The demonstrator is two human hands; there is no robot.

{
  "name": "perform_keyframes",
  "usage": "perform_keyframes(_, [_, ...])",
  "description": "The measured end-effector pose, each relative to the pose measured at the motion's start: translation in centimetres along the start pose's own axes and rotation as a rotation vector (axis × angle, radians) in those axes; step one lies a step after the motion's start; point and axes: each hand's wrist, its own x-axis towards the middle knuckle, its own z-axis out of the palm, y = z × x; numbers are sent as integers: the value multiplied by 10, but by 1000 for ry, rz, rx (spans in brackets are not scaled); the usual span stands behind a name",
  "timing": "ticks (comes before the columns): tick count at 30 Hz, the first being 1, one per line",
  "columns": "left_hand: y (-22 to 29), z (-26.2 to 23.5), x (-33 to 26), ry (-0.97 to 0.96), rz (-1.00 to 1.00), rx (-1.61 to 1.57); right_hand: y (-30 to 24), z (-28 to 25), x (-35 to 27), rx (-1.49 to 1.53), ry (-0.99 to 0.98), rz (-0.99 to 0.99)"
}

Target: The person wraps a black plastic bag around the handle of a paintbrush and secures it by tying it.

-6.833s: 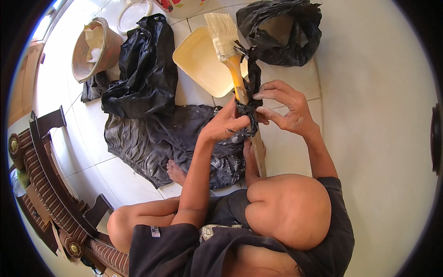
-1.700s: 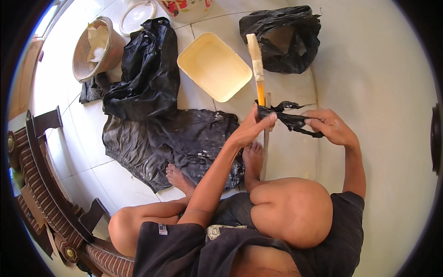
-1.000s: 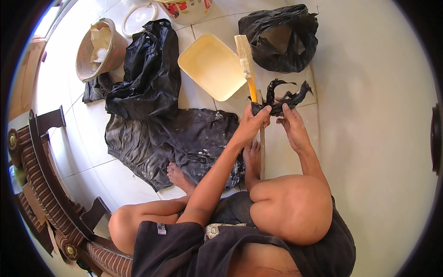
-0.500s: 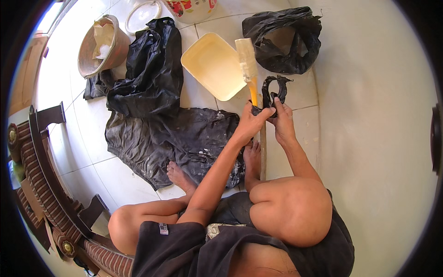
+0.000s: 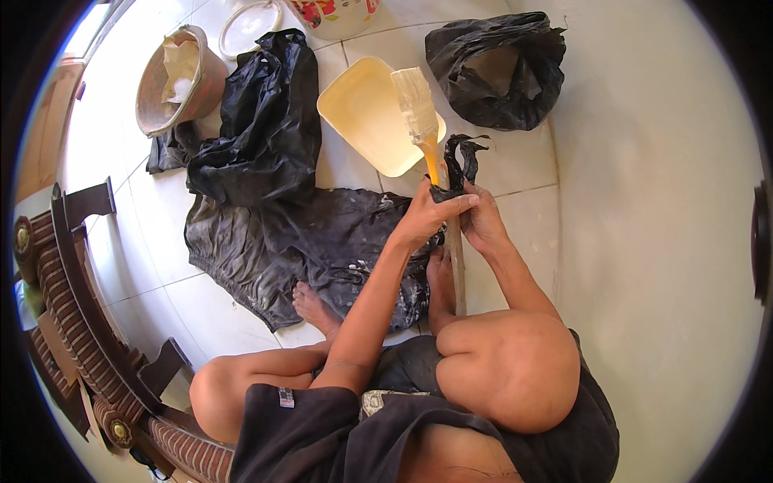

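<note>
- At the center of the frame, a person's left hand (image 5: 427, 216) closes firmly around a paintbrush (image 5: 419, 121) low on its yellow handle, apparently to pin it against a long stick (image 5: 458, 274).
- Just beside it, the right hand (image 5: 485, 219) has its grip drawn shut on a torn black plastic strip (image 5: 467, 165), seemingly to control the loose end; its fingertips are partly hidden.
- The brush stands bristles up, tilted left, perhaps to leave the handle free for both hands.
- Behind the bristles, a cream tray (image 5: 350, 101) sits on the tiled floor (image 5: 519, 241), likely within easy reach.
- Open black plastic (image 5: 547, 80) lies upper right; a stained dark cloth (image 5: 322, 233) spreads left of center, possibly shielding the tiles.
</note>
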Motion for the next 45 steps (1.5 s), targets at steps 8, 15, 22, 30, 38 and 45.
perform_keyframes(8, [10,-17,-1,-57,2,112,19,33,-3,-209,62,-243])
perform_keyframes(15, [78,1,-33,476,34,1142,13,39,-2,-195,237,-290])
perform_keyframes(22, [53,37,-38,695,762,1167,27,47,4,-262,284,-532])
perform_keyframes(30, [31,28,-27,746,814,1176,29,47,4,-317,331,-616])
perform_keyframes(38, [23,21,-24,787,889,1247,26,49,3,-290,303,-635])
perform_keyframes(45, [22,39,-24,682,803,1314,37,33,7,-222,284,-657])
